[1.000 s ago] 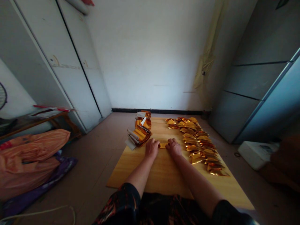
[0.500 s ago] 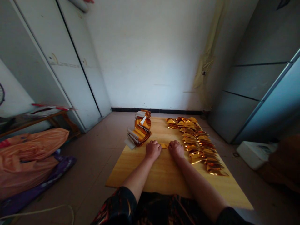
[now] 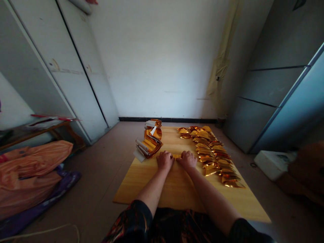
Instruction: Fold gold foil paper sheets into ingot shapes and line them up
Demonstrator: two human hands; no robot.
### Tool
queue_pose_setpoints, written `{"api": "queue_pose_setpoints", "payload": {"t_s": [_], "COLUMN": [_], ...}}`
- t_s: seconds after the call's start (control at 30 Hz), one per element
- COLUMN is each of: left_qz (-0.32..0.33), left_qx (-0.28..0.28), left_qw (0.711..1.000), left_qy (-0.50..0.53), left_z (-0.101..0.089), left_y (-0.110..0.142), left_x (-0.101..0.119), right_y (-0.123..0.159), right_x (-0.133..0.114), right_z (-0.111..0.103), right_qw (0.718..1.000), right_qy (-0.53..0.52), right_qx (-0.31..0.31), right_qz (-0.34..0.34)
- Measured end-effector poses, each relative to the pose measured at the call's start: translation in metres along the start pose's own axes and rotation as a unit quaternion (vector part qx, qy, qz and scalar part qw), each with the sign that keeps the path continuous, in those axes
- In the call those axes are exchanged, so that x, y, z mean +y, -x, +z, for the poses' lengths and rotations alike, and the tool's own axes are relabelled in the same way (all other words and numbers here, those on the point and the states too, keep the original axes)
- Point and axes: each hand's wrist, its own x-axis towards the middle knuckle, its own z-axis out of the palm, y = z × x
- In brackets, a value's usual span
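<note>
The left hand [image 3: 165,161] and right hand [image 3: 186,160] have narrow grips on a gold foil strip [image 3: 176,156] on the wooden surface [image 3: 131,190]. A foil stack [image 3: 149,141] sits just far-left, folded foil triangles [image 3: 212,155] line the right edge, and bare wood lies nearer.

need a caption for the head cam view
Left hand and right hand at a gold foil strip on a wooden board, beside a foil stack and folded foil rows

Gold-orange foil triangles [image 3: 212,158] with mirror-bright highlights, on a honey-yellow, wood-grained board [image 3: 136,189]. Black sleeve [image 3: 131,221] streaked orange-red. Salmon-orange plastic sack [image 3: 30,179] over purple cloth [image 3: 64,185].
</note>
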Motion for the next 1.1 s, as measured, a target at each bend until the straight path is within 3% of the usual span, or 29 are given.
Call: {"api": "queue_pose_setpoints", "payload": {"t_s": [0.43,0.63,1.1], "left_qz": [0.020,0.031,0.110], "left_qx": [-0.025,0.022,0.133], "left_qw": [0.999,0.999,0.979], "left_qy": [0.023,0.033,0.107], "left_z": [0.006,0.011,0.014], "left_y": [-0.004,-0.002,0.002], "left_x": [-0.014,-0.013,-0.015], "right_y": [-0.007,-0.005,0.003], "right_x": [0.016,0.016,0.024], "right_z": [-0.004,-0.004,0.007], "right_qw": [0.999,0.999,0.988], "right_qy": [-0.018,-0.015,-0.082], "right_qx": [-0.029,-0.024,0.084], "right_qz": [-0.021,-0.043,-0.097]}}
